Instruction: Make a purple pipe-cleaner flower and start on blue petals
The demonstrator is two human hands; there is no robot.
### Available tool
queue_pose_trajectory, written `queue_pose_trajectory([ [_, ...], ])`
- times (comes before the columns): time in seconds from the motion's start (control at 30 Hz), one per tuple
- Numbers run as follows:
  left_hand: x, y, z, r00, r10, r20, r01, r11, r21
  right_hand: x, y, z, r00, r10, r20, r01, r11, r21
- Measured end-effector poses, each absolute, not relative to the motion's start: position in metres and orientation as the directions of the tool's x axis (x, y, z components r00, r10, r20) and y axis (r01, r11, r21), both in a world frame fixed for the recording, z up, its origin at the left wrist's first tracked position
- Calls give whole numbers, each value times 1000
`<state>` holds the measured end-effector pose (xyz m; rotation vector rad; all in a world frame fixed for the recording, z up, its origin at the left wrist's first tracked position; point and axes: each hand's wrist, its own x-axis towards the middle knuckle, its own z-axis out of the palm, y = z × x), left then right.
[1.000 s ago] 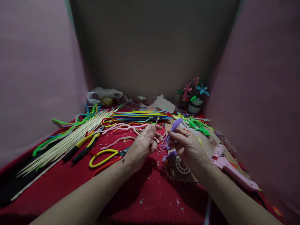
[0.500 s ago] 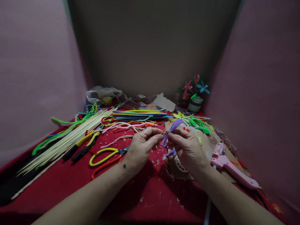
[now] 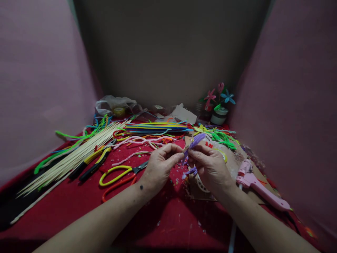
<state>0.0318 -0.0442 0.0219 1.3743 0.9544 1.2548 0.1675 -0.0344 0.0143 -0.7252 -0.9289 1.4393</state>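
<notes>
Purple pipe cleaners (image 3: 198,140) are gathered in a small bunch at the middle of the frame, raised between the hands in the single head view. The right hand (image 3: 210,167) grips the bunch between thumb and fingers, its fuzzy end pointing up and right; the left hand (image 3: 161,167) has thumb and forefinger pinched on what looks like a thin piece (image 3: 185,149), too small to identify, against the lower left of the bunch. The step in hand seems to be joining or adjusting at that point. To do it well, the right hand should keep the strands firmly together while the left makes small, steady movements close to the pinch, so that nothing splays or slips; pressing hard would likely flatten the fuzz, and a bare wire tip could prick. Another purple piece (image 3: 191,171) lies just below the right fingers, near the cardboard (image 3: 197,194) on the red-covered counter (image 3: 147,228); it could snag if the hands dip. Scissors (image 3: 135,170) and pliers (image 3: 103,156) rest at centre left, ready for trimming wire, and the pink glue gun (image 3: 263,192) sits at the right, where the right forearm should avoid brushing its nozzle.
</notes>
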Motion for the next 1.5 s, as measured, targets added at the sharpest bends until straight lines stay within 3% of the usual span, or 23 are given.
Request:
queue_pose_trajectory([
  [0.27, 31, -44, 21, 150, 969, 196, -60, -189, 980, 167, -35, 15, -95, 993, 67, -501, 11, -865],
  [0.57, 30, -39, 15, 160, 974, 160, -93, -146, 985, 164, -32, 11, -93, 994, -64, -559, -105, -823],
  [0.77, 26, -36, 14, 274, 957, 100, -248, -30, 968, 164, -33, 9, -129, 991, 15, -549, -59, -834],
  [0.97, 28, -37, 18, 409, 913, -6, -404, 187, 896, 162, -37, 14, -157, 987, 20, -559, -72, -826],
  [1.17, 31, -41, 22, 522, 851, -58, -390, 299, 871, 162, -39, 13, -260, 966, -1, -573, -155, -805],
  [1.5, 32, -44, 19, 374, 927, 29, -387, 128, 913, 160, -39, 14, -251, 968, 4, -635, -161, -756],
])
